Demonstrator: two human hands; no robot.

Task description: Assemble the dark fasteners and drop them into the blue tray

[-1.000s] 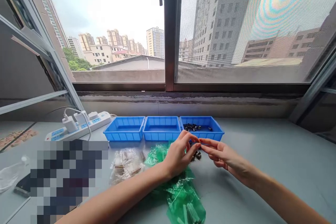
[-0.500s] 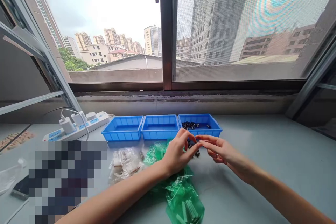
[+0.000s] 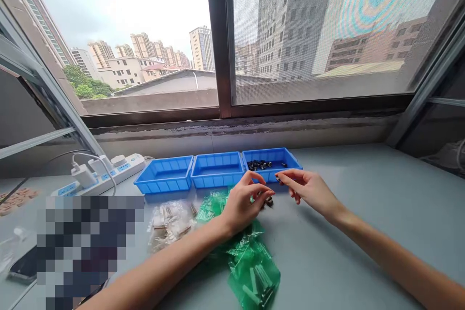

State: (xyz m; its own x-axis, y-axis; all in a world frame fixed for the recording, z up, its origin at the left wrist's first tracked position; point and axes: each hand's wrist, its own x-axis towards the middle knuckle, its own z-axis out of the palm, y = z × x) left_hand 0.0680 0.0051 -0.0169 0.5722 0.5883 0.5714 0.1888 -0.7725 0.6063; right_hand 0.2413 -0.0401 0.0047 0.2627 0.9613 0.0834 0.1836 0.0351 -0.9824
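My right hand (image 3: 312, 191) is raised just in front of the right blue bin, pinching a small black part (image 3: 278, 178) between thumb and fingertips. My left hand (image 3: 244, 202) hovers over the green bags with fingers curled and the tips close together; whether anything sits between them is hard to make out. Below its fingertips lies a small pile of dark parts (image 3: 269, 201), partly hidden by the hand. Similar black pieces (image 3: 258, 164) lie inside the right blue bin (image 3: 290, 160). Green plastic bags (image 3: 254, 264) holding pale strips are spread under my left wrist.
A middle bin (image 3: 218, 180) and a left bin (image 3: 163, 185) stand in line with the right one. Clear bags of small parts (image 3: 170, 223) lie left of the green ones. Further left are a power strip (image 3: 123, 170) with plugs and a phone (image 3: 25, 264).
The hands have come apart: my right hand has moved up toward the right bin with the black part in its fingertips. My left hand stays over the pile. The view has shifted slightly.
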